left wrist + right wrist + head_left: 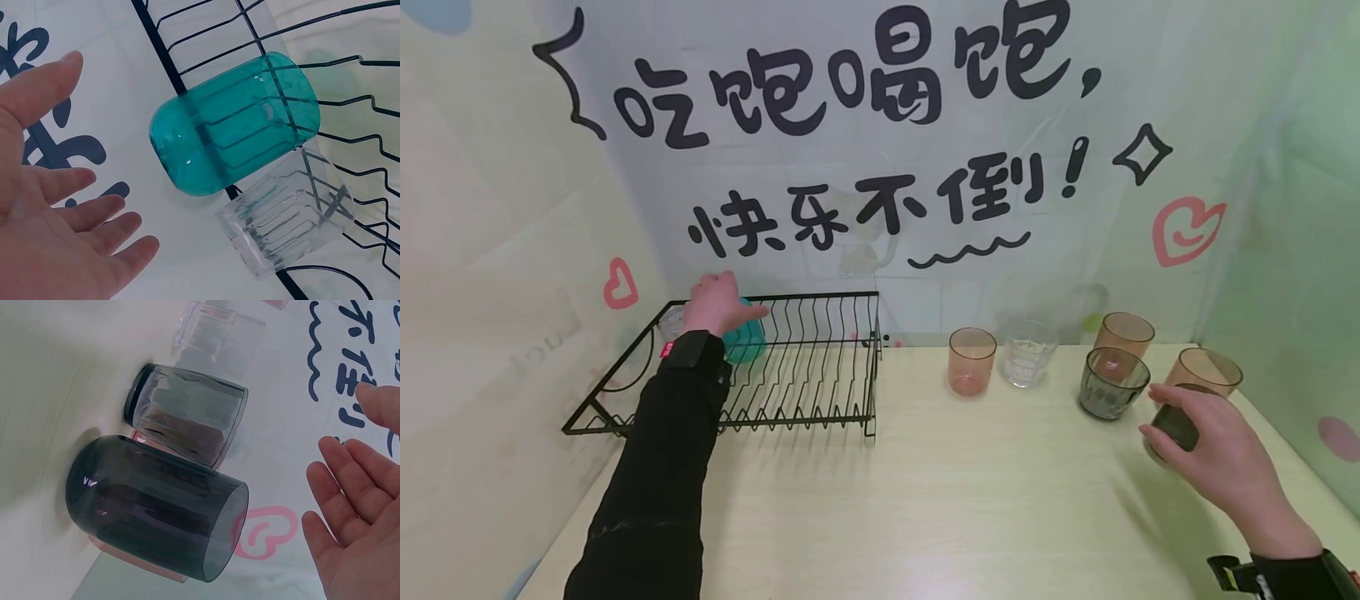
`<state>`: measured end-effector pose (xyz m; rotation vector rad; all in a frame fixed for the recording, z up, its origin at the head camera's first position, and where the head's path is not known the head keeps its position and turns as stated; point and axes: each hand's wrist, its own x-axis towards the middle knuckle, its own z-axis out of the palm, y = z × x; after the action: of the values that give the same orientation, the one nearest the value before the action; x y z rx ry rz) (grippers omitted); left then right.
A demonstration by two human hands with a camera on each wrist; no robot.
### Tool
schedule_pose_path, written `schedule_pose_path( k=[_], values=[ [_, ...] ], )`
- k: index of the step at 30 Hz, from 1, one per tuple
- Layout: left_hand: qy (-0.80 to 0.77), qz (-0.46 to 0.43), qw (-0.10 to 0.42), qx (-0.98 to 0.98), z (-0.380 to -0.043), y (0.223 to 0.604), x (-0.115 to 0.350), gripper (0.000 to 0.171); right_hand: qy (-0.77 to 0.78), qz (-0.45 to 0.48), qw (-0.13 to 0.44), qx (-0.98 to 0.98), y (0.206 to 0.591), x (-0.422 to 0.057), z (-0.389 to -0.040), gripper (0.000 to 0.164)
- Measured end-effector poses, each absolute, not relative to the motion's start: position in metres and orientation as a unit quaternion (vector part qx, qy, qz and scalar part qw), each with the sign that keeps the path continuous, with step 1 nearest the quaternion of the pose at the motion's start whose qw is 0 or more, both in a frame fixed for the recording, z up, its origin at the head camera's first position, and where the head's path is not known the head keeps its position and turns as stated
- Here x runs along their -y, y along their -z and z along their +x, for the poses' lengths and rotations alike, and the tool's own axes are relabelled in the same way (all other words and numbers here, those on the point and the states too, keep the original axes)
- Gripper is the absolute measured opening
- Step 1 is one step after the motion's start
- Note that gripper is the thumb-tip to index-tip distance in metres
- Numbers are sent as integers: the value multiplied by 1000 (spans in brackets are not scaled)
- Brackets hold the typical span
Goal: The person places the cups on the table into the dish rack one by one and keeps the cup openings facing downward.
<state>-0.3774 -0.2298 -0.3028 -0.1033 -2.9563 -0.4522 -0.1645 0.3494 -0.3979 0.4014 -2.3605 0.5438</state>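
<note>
My left hand (718, 304) is over the back left of a black wire dish rack (812, 295). Just below it a teal cup (237, 125) lies upside down on the rack beside a clear ribbed glass (287, 212). In the left wrist view the fingers are spread, apart from both. At the right, my right hand (1225, 446) hovers by a dark grey tumbler (156, 506), overlapping it in the head view. Its loosely bent fingers hold nothing, and the right wrist view shows a gap to the tumbler's rim. A smaller grey faceted glass (1112, 387) stands upright next to the tumbler.
Behind the grey glasses stand two pink glasses, one at the back (1123, 329) and one by the right wall (1210, 367). Another pink glass (972, 362) and a clear glass (1028, 358) stand mid-table near the back. A printed cloth (820, 183) hangs behind the table.
</note>
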Motion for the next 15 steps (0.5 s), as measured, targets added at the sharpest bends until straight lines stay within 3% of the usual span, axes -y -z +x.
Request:
schedule_pose_path(
  k=[15],
  values=[
    [143, -83, 78, 983, -364, 291, 223, 87, -174, 140, 320, 921, 391, -357, -167, 56]
  ],
)
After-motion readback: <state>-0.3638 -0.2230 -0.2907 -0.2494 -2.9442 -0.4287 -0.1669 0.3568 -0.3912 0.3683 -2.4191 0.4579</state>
